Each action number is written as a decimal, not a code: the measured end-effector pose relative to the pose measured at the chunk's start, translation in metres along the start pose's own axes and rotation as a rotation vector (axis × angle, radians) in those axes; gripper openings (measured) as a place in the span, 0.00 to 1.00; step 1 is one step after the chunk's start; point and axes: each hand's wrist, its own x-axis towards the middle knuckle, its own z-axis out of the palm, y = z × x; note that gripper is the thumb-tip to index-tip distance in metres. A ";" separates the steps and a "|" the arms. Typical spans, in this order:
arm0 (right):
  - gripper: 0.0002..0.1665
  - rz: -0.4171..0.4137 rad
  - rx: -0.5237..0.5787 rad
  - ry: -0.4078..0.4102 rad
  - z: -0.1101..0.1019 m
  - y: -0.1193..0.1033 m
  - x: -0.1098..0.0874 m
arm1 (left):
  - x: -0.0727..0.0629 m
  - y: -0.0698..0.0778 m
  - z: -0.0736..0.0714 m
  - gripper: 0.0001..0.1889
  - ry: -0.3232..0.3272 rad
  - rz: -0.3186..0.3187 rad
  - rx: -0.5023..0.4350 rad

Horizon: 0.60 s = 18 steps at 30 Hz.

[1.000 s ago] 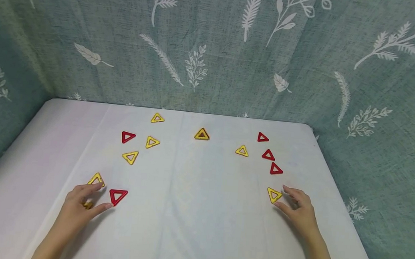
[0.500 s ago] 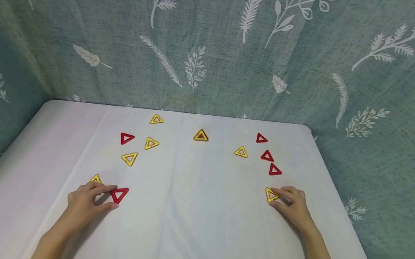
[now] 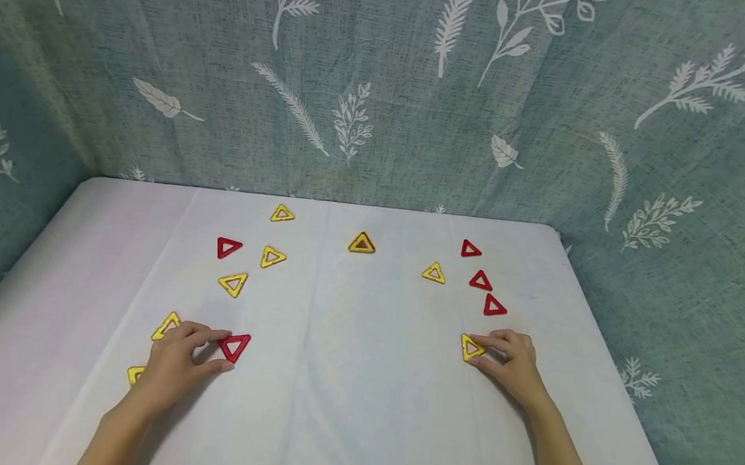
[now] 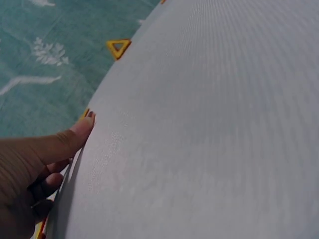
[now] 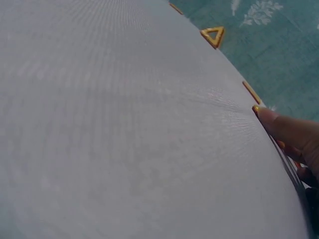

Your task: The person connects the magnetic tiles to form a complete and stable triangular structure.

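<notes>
At the front left of the white table, my left hand (image 3: 178, 363) pinches a red triangle frame (image 3: 235, 347) between thumb and forefinger. My right hand (image 3: 511, 363) pinches a yellow triangle frame (image 3: 470, 348) on the right side, thumb and forefinger at its right edge. Both triangles lie flat, close to the cloth. Behind the left hand are a yellow triangle (image 3: 165, 326) and another yellow triangle (image 3: 135, 374), partly covered by it. In the left wrist view the thumb (image 4: 82, 128) hides most of the held piece; in the right wrist view only a bit shows past the thumb (image 5: 271, 119).
A thicker yellow triangle (image 3: 361, 243) with a dark centre stands out at the table's far middle. Further back left lie a red triangle (image 3: 227, 247) and several yellow ones. At the right are a yellow triangle (image 3: 434, 273) and several red ones. A patterned green curtain (image 3: 382, 89) encloses the table.
The left hand has taken hold of the red triangle and slid it rightward. The right hand has closed its fingers on the yellow triangle and moved it left.
</notes>
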 end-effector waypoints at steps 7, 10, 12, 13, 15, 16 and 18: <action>0.21 -0.010 0.009 0.004 0.007 -0.007 0.002 | 0.008 0.009 0.008 0.22 -0.021 0.000 -0.039; 0.21 -0.036 0.021 0.019 0.012 -0.012 0.003 | 0.012 0.010 0.013 0.22 -0.018 -0.001 -0.050; 0.21 -0.059 0.030 0.028 0.016 -0.016 0.004 | 0.013 0.011 0.017 0.21 -0.010 -0.003 -0.063; 0.21 -0.067 0.031 0.032 0.018 -0.017 0.005 | 0.014 0.011 0.020 0.21 -0.005 -0.006 -0.071; 0.20 -0.079 0.033 0.037 0.021 -0.020 0.006 | 0.015 0.011 0.025 0.21 0.006 -0.016 -0.082; 0.20 -0.085 0.031 0.037 0.023 -0.022 0.007 | 0.015 0.011 0.027 0.21 0.012 -0.022 -0.083; 0.20 -0.088 0.027 0.034 0.026 -0.025 0.007 | 0.016 0.012 0.032 0.20 0.032 -0.027 -0.083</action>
